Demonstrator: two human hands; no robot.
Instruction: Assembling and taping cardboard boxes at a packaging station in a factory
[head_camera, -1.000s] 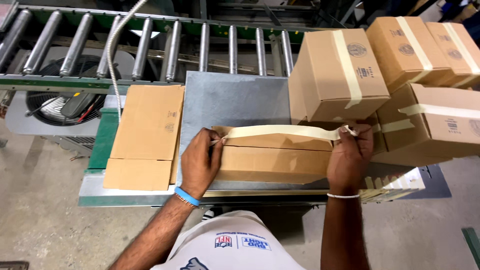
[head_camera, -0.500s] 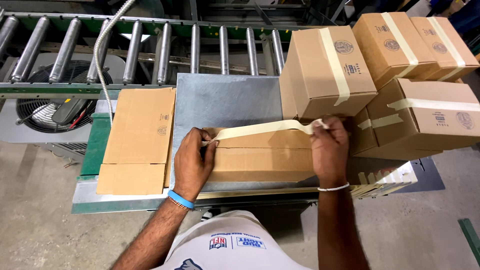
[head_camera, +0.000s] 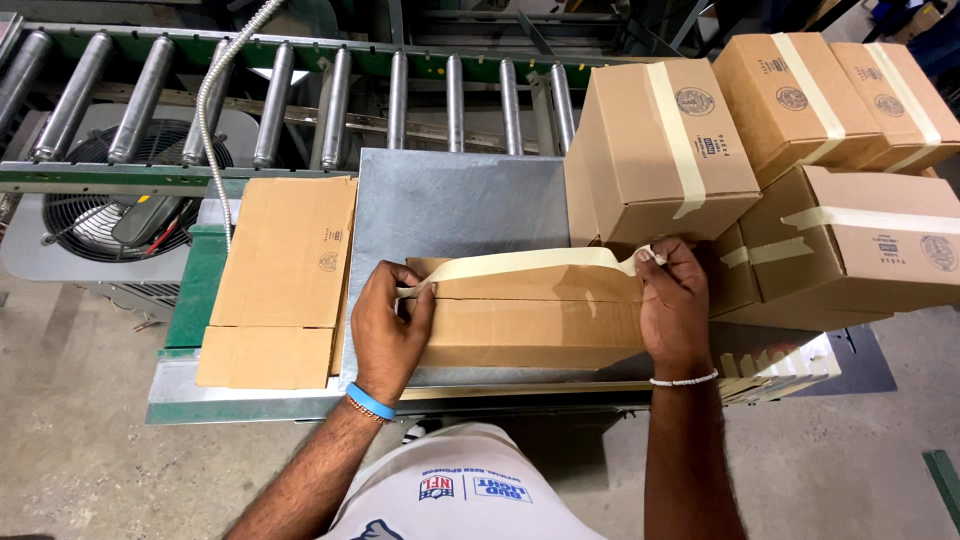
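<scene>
Strip of beige paper tape (head_camera: 520, 263), long axis running left to right, stretched above a brown cardboard box (head_camera: 530, 322) on the metal bench (head_camera: 455, 205); left hand (head_camera: 390, 330) and right hand (head_camera: 675, 305) each pinch one end.

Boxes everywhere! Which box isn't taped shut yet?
The box under both hands on the metal table. Its tape strip hangs stretched above it, while the stacked boxes wear stuck-down tape.

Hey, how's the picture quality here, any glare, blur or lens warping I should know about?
Head view: sharp, evenly lit; mild glare on the metal plate; soft shadow under the left hand; wide-lens bowing along the roller conveyor; strip of tape and right hand show no blur.
</scene>
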